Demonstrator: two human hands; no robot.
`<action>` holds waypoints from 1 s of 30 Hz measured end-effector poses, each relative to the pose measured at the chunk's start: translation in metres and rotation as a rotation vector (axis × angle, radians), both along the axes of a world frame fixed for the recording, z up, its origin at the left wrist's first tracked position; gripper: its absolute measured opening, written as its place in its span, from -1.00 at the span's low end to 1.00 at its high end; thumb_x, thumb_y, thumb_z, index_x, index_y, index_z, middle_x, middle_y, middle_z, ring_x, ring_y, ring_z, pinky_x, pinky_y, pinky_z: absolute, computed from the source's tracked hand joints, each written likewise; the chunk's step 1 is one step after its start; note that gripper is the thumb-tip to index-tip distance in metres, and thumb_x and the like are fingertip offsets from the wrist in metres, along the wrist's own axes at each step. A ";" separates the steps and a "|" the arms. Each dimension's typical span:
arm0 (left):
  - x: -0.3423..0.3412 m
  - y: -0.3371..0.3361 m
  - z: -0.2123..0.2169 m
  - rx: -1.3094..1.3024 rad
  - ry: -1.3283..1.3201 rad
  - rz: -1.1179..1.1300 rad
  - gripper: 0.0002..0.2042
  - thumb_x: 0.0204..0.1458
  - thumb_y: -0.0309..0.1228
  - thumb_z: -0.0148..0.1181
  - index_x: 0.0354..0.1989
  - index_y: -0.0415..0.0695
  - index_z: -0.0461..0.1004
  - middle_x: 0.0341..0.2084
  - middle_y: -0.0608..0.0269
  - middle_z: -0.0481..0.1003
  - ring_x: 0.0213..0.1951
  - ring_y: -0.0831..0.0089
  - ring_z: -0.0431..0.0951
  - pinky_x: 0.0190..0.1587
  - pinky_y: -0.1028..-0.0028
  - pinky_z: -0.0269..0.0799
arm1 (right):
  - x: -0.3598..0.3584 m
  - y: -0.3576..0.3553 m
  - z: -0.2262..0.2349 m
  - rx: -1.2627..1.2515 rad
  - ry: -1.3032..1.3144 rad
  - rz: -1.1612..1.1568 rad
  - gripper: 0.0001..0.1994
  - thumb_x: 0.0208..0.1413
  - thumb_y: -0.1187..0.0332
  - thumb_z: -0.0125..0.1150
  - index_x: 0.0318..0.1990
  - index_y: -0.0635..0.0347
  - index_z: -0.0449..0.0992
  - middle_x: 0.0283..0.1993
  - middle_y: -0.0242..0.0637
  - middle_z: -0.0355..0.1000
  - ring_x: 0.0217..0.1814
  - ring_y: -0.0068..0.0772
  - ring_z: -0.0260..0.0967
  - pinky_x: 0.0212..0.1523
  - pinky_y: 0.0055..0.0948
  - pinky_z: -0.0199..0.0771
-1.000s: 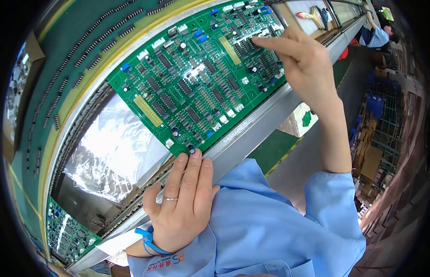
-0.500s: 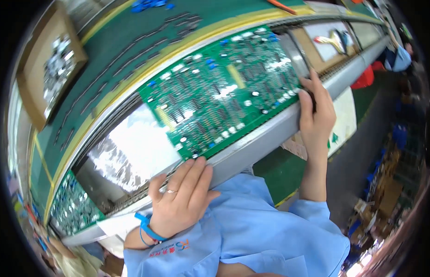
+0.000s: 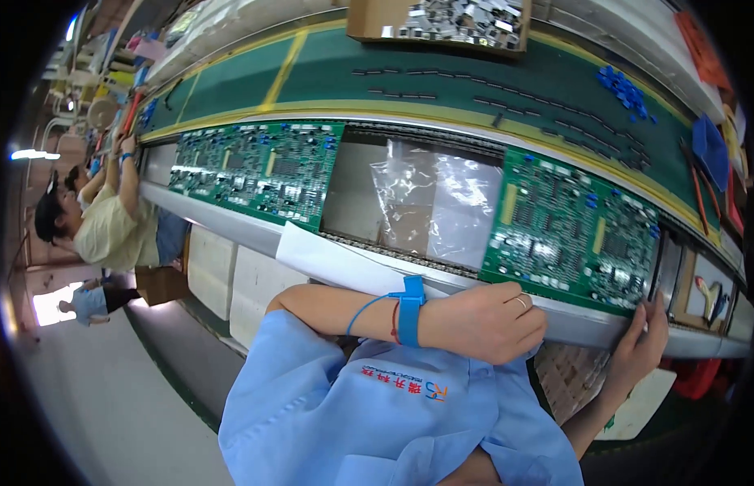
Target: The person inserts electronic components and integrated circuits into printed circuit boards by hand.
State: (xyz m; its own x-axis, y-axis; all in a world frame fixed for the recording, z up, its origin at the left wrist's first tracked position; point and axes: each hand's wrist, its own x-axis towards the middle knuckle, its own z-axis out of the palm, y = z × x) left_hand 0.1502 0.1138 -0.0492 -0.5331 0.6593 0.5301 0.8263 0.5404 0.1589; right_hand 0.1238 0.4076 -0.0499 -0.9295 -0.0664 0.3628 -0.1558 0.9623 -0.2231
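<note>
A large green circuit board (image 3: 555, 235), crowded with small parts, lies across the rails at the right. Below its near left edge is my left hand (image 3: 486, 324), back upward, its fingers curled down with the tips hidden; whether it holds anything does not show. This hand wears a ring and a blue wrist strap (image 3: 409, 312). My right hand (image 3: 640, 344) is at the board's near right corner, thumb and fingers apart, the tips next to the board's edge. A second row of green circuit boards (image 3: 255, 170) sits farther left on the same rails.
A clear plastic bag (image 3: 409, 194) lies between the boards. Beyond the rails, a green mat (image 3: 328, 77) carries black strips (image 3: 506, 85), blue parts (image 3: 624, 89) and a cardboard box (image 3: 377, 24) of metallic pieces. Another person (image 3: 110, 219) in pale yellow is at the left.
The view has swung to the left, showing more boards and people there. My left hand's outstretched fingers have curled, and its forearm now lies crosswise. My right hand stays by the board's corner.
</note>
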 end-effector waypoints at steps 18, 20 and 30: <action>-0.002 -0.001 0.001 -0.117 -0.089 -0.010 -0.68 -0.17 -0.44 0.18 -0.16 -0.16 0.58 -0.62 0.41 0.23 -0.57 0.57 0.33 -0.52 0.57 0.25 | -0.040 -0.080 0.046 0.089 -0.148 0.548 -0.66 -0.02 0.47 0.26 -0.02 0.18 0.55 -0.34 -0.26 0.51 -0.29 -0.27 0.47 -0.06 -0.26 0.45; 0.000 -0.002 -0.001 -0.125 -0.116 -0.014 -0.69 -0.16 -0.44 0.19 -0.16 -0.16 0.58 -0.61 0.41 0.23 -0.57 0.57 0.33 -0.52 0.57 0.25 | -0.078 -0.068 0.044 0.090 0.001 0.498 -0.69 0.02 0.45 0.26 -0.03 0.13 0.57 -0.30 -0.23 0.51 -0.23 -0.23 0.48 -0.10 -0.35 0.48; -0.012 -0.005 0.006 -0.159 -0.153 -0.101 -0.64 -0.17 -0.43 0.13 -0.12 -0.18 0.57 -0.60 0.42 0.20 -0.54 0.58 0.30 -0.48 0.60 0.24 | -0.264 -0.100 0.015 0.232 0.207 0.813 -0.69 0.04 0.45 0.19 -0.01 0.18 0.53 0.08 -0.21 0.44 0.14 -0.14 0.35 0.10 -0.25 0.35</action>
State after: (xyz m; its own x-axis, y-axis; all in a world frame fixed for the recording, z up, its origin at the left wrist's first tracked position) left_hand 0.1378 0.1084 -0.0429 -0.5265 0.7821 0.3332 0.8501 0.4846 0.2060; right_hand -0.1407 0.3081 -0.0345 -0.4782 -0.7742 0.4145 -0.8303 0.5524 0.0740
